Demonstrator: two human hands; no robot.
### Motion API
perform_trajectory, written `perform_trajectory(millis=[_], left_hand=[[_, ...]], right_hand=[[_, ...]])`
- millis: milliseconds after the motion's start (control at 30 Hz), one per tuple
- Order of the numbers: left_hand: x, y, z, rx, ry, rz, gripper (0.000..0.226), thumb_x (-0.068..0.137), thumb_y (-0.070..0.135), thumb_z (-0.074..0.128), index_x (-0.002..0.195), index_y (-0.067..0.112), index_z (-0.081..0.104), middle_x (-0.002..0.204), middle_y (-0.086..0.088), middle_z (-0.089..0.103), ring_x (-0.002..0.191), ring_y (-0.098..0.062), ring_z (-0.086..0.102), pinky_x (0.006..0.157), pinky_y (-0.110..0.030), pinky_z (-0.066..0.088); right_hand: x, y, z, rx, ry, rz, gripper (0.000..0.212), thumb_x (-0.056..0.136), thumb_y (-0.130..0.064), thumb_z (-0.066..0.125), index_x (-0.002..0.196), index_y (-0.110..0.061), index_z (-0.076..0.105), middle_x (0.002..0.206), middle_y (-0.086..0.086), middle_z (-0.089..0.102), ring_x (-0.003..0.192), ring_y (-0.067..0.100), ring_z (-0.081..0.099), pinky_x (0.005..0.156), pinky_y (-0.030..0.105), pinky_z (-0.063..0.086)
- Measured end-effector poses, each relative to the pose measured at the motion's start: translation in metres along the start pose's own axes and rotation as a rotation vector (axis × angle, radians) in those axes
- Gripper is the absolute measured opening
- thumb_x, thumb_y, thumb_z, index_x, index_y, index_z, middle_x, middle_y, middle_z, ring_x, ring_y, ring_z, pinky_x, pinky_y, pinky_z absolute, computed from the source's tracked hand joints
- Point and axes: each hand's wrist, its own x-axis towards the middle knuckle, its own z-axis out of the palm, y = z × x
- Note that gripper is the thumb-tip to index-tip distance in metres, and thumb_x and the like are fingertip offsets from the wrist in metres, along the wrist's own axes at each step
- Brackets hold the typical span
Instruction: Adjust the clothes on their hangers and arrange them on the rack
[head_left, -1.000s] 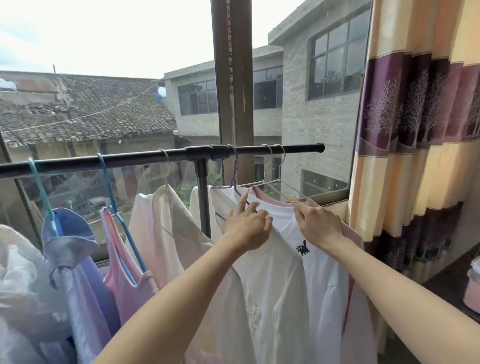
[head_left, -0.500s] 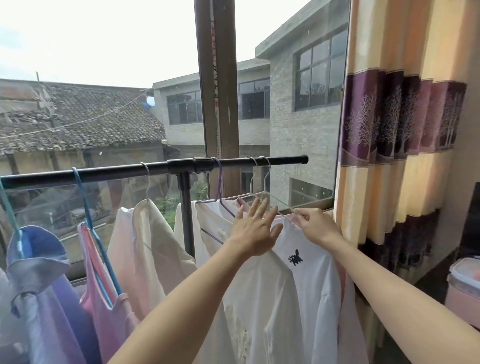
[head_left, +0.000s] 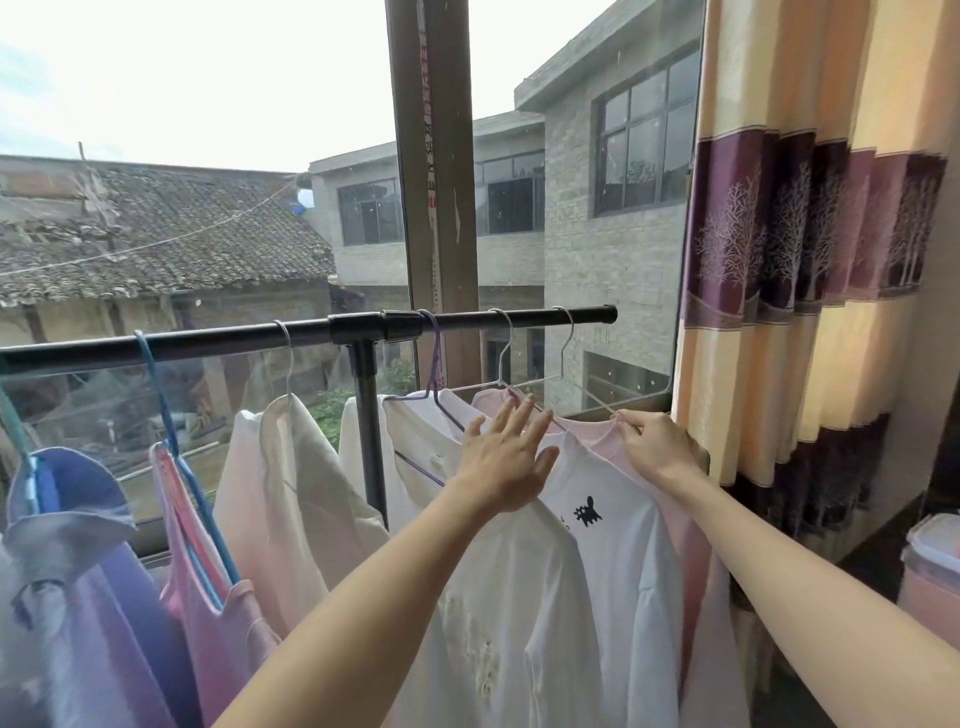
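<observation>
A black rack bar (head_left: 218, 336) runs across the window with several garments on hangers. A white T-shirt (head_left: 613, 551) with a small black print hangs near the bar's right end, in front of a pink top (head_left: 685, 525). My left hand (head_left: 506, 457) lies flat with straight fingers on the white shirt's neck area. My right hand (head_left: 657, 447) pinches the shoulder of the pink top at a wire hanger's (head_left: 566, 364) arm. Further left hang a cream shirt (head_left: 291, 499), a pink camisole (head_left: 208, 597) on a blue hanger, and a lilac shirt (head_left: 78, 597).
The rack's black upright post (head_left: 370, 431) stands between the cream shirt and the white garments. A striped yellow and purple curtain (head_left: 810, 260) hangs at the right. A pink lidded container (head_left: 935, 566) sits at the far right. Window glass is behind the rack.
My left hand has opened flat and slid a little right on the white shirt. The rightmost wire hanger hook now sits further right on the bar, and my right hand holds the pink top.
</observation>
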Motion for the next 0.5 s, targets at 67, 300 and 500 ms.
perform_trajectory(millis=[67,300,500], left_hand=[[0.001,0.0,0.0,0.002,0.0,0.001,0.055,0.099,0.046,0.019,0.149,0.029,0.005,0.158,0.002,-0.007,0.145,-0.016,-0.007,0.117,-0.048,0.006],[0.004,0.0,0.001,0.014,-0.002,-0.001,0.055,0.098,0.046,0.019,0.149,0.028,0.004,0.158,0.002,-0.007,0.145,-0.017,-0.008,0.117,-0.048,0.004],[0.004,0.002,-0.005,-0.02,0.042,0.035,0.054,0.099,0.044,0.023,0.148,0.027,0.012,0.158,0.0,0.001,0.145,-0.018,-0.006,0.117,-0.049,0.001]], right_hand=[[0.0,0.0,0.0,-0.014,0.01,-0.004,0.028,0.096,-0.03,0.04,0.112,-0.03,0.063,0.121,0.003,0.064,0.114,0.032,0.054,0.09,0.035,0.039],[0.005,0.004,0.0,-0.027,-0.035,0.001,0.03,0.095,-0.034,0.04,0.119,-0.036,0.059,0.126,-0.001,0.061,0.119,0.03,0.052,0.094,0.037,0.038],[0.01,-0.009,-0.004,0.082,-0.034,-0.099,0.043,0.091,-0.035,0.05,0.132,-0.021,0.05,0.129,0.009,0.057,0.121,0.027,0.049,0.101,0.04,0.041]])
